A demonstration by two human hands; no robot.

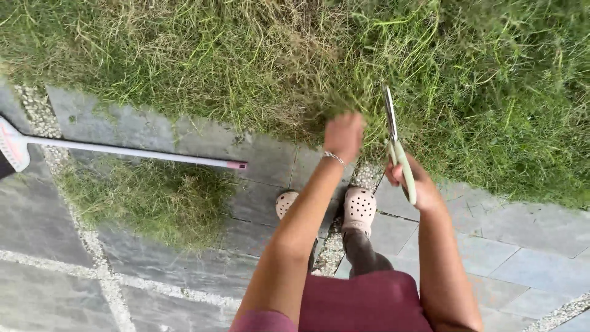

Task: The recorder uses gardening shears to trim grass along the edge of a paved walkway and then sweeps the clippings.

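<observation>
The left hand (344, 136) clutches a grass tuft (307, 117) at the paving (203, 138) edge, while the right hand (412, 178), just beside it, grips shears (393, 138) pointing lengthwise into the lawn.

Shiny metal scissor blades (389, 110), smooth green plastic handles (402, 169), matt grey stone paving (184, 135).

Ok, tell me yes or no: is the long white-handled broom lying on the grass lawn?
No, the long white-handled broom lies across the grey stone paving, beside a heap of cut grass.
</observation>
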